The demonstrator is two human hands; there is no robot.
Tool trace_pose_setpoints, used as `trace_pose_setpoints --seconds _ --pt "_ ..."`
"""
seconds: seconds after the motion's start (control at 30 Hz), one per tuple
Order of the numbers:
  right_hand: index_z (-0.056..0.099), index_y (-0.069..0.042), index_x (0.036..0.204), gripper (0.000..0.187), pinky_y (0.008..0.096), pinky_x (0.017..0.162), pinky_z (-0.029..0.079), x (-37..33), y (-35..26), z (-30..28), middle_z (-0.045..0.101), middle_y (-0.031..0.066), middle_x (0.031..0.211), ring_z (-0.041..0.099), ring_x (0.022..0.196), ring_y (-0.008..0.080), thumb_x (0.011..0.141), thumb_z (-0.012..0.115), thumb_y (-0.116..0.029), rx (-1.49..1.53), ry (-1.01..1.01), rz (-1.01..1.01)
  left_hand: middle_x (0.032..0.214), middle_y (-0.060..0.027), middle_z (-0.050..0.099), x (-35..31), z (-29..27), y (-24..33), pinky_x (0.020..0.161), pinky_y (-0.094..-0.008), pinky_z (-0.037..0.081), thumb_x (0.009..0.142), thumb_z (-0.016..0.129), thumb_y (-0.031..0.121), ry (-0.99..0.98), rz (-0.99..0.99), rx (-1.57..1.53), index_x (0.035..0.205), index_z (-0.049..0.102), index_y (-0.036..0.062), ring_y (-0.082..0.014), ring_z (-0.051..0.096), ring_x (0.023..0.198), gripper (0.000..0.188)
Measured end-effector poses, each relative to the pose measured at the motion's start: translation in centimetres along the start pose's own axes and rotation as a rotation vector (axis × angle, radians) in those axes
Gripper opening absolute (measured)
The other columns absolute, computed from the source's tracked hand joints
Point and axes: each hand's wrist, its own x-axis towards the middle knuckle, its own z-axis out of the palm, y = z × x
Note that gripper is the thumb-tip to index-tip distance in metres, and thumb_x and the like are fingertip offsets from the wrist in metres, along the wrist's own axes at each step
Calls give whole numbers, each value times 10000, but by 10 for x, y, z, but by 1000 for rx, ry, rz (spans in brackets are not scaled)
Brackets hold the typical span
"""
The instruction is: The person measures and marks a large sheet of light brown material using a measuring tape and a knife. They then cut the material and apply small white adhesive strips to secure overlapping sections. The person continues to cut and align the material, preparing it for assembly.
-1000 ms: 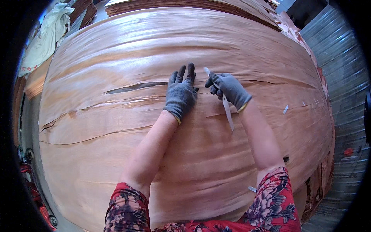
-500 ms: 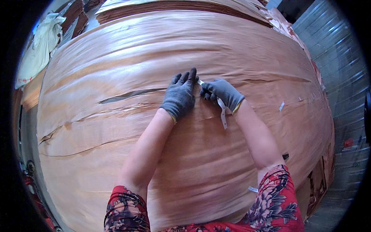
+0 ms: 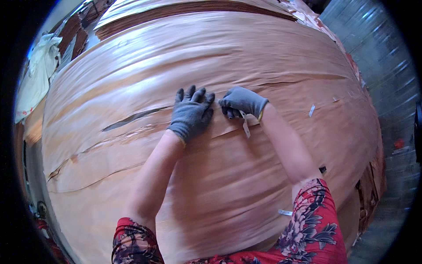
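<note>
A large, wavy sheet of reddish-brown wood veneer [image 3: 228, 176] spreads under both arms. My left hand [image 3: 191, 115], in a grey glove, lies on it with the fingers spread, beside the right end of a long open split [image 3: 136, 118]. Just to the right, my gloved right hand [image 3: 244, 102] is closed in a pinch close to the sheet. A strip of white tape [image 3: 246, 126] with small holes hangs from it. The fingertips hide the tape's upper end. Another crack [image 3: 277, 83] runs off to the right of this hand.
Short white tape pieces [image 3: 311, 110] lie on the sheet at the right and near my right sleeve. A stack of veneer [image 3: 198, 6] stands behind the far edge. Pale cloth [image 3: 44, 66] hangs at the far left. Grey floor [image 3: 369, 57] shows on the right.
My left hand has shifted left and its fingers have spread wider. My right hand has moved slightly left, with the tape still hanging from it. The whole view has turned a little.
</note>
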Motion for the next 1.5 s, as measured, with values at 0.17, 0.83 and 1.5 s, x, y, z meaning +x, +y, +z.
trace_pose_setpoints --seconds 0.17,0.83,1.5 --pt "632 -36 726 332 234 367 377 -38 39 -56 602 48 583 509 412 95 881 548 -317 198 67 177 1315 -150 456 1 4 -2 1065 -538 171 842 473 349 70 35 -18 1256 514 186 -378 361 1254 446" --pt "596 -55 620 361 299 363 390 -21 102 -113 575 68 545 500 383 158 858 576 -326 280 389 449 1411 -196 329 112 12 72 1058 -393 259 750 657 141 382 167 -370 1416 122 -26 -343 214 1349 871" --pt "659 -41 711 231 288 514 503 -58 132 -118 668 102 679 644 568 160 831 488 -140 -134 254 152 1364 -177 404 153 73 126 1084 -428 218 884 427 297 -8 354 -119 1318 416 58 -326 334 1295 495"
